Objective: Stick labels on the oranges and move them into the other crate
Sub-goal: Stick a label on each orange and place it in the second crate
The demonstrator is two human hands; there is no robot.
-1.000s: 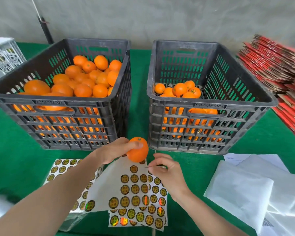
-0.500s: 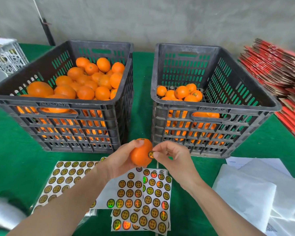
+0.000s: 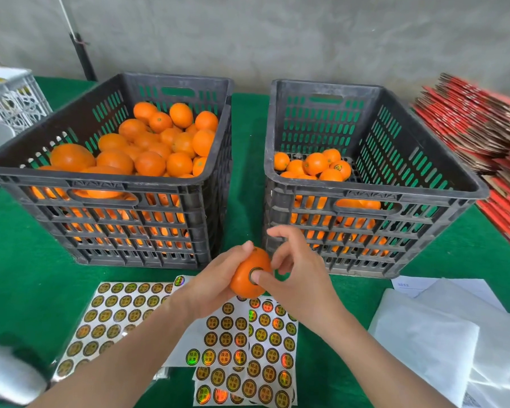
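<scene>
Mostly label (image 3: pixel 253 270) hidden under right hand (image 3: pixel 298 278) thumb, fingers apart; left hand (image 3: pixel 209 287) fingers clamp orange (image 3: pixel 243 279).

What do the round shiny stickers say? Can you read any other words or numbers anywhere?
"精选水果" (精选 above 水果): on every round sticker of the sticker sheets.
The label on the held orange: partly under the thumb of the right hand, unreadable.
Stickers on the oranges in the right crate: too small to read.
Blue print on the white paper: too small to read.
</scene>
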